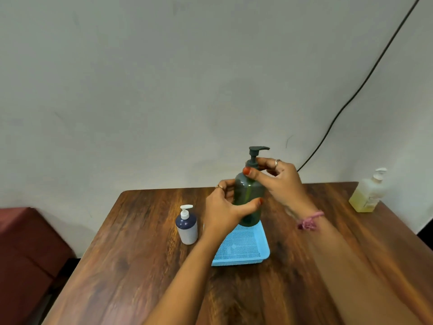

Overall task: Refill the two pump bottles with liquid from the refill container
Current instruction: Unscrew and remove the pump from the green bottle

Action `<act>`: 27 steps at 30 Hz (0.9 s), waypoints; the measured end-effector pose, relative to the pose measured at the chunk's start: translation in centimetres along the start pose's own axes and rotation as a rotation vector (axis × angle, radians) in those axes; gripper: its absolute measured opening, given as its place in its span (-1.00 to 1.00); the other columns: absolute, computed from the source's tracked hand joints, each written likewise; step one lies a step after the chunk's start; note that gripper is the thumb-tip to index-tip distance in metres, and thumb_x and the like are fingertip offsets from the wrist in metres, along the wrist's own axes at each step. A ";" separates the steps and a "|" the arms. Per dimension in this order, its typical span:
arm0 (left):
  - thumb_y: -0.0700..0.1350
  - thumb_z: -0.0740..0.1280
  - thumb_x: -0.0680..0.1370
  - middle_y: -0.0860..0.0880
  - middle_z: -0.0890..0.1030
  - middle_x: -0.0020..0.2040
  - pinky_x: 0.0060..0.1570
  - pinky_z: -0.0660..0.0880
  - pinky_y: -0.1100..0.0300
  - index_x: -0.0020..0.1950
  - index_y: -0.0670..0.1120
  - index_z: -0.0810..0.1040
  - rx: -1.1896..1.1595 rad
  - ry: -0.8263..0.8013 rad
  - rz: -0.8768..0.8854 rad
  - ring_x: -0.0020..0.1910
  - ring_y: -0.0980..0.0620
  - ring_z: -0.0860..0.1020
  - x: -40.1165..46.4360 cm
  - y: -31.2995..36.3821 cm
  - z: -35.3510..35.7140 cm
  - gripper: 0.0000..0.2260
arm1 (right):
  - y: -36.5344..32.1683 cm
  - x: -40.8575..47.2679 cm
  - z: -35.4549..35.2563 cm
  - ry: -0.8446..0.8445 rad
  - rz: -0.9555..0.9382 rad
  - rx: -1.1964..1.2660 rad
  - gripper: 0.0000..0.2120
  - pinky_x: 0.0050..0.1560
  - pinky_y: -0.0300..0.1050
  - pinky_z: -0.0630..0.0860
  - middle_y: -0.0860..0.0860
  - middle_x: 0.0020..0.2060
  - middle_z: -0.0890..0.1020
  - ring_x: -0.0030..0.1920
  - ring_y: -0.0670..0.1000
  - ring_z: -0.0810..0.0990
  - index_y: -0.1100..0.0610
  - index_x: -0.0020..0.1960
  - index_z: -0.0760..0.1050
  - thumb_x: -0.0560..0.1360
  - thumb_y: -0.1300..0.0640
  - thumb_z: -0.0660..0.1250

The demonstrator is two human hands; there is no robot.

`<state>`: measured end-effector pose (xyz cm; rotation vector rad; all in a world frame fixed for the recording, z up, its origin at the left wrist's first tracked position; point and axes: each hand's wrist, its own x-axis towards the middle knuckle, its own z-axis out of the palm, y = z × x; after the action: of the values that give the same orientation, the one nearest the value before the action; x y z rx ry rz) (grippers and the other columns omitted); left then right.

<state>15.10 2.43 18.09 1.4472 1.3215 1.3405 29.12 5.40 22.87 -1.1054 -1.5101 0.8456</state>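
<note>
A tall dark green pump bottle (248, 191) stands upright at the far end of a light blue mesh tray (243, 249). My left hand (225, 209) grips the bottle's body, thumb across the front. My right hand (278, 177) pinches the collar just under the dark pump head. A small pump bottle (186, 227), dark blue on top and pale below with a white pump, stands on the table left of the tray. A clear bottle of yellow liquid (367, 193) with a white pump stands at the far right table edge.
The wooden table (131, 266) meets a pale wall at the back. A black cable (356, 90) runs down the wall toward the table's rear. A dark red seat (25, 242) sits left of the table.
</note>
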 end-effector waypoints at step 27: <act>-0.09 0.58 0.34 0.08 0.56 0.12 -0.13 0.51 0.48 0.19 0.04 0.43 0.015 0.075 0.096 0.06 0.19 0.54 0.4 5.3 5.1 -0.49 | -6.8 3.3 -8.5 -0.328 0.055 -0.013 -0.59 0.21 -0.09 0.49 0.01 -0.02 0.68 0.08 -0.03 0.62 0.10 0.25 0.44 0.43 0.30 0.39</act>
<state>21.06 2.40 22.37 1.5003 1.3270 1.4627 35.84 6.05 32.04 -1.0581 -1.7618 1.0967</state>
